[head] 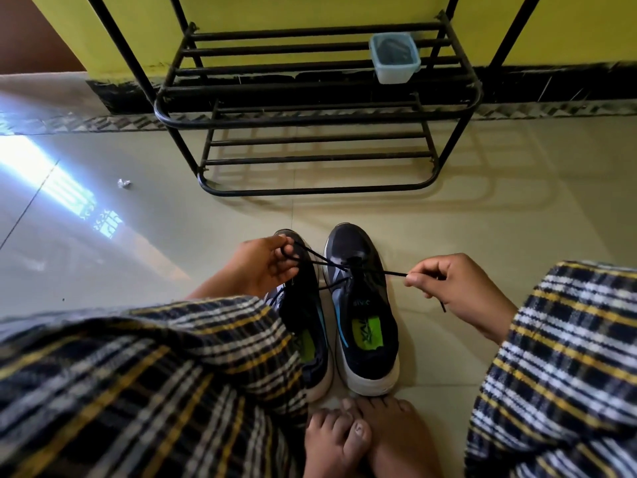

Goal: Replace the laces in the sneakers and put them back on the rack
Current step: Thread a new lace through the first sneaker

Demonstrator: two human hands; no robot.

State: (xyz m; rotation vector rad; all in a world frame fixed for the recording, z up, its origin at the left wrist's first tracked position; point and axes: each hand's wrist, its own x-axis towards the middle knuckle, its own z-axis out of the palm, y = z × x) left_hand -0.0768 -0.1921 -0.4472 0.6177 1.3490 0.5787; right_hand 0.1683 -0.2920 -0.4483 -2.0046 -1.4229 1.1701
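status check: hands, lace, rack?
Left hand and right hand both pinch the black lace of the right sneaker. Both sneakers on the floor. Rack holds only a plastic tub.

sneakers [344,305] side by side on floor [499,219] | rack [317,122] behind them | tub [394,58] on rack

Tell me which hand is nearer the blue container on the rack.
Right. The right hand sits below the blue container, slightly to its right; the left hand is lower-left, farther across.
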